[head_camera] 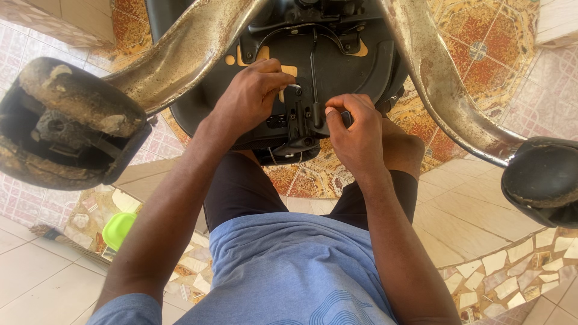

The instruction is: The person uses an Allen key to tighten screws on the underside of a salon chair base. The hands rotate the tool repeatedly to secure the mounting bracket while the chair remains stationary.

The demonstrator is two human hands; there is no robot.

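Patterned tiles spread under an upturned office chair whose black seat underside faces me above my knees. Both my arms reach forward, elbows bent. My left hand curls its fingers over the black lever bracket; my right hand pinches a small black part beside it.

chair legs flank seat underside; open gap between; casters block outer sides.
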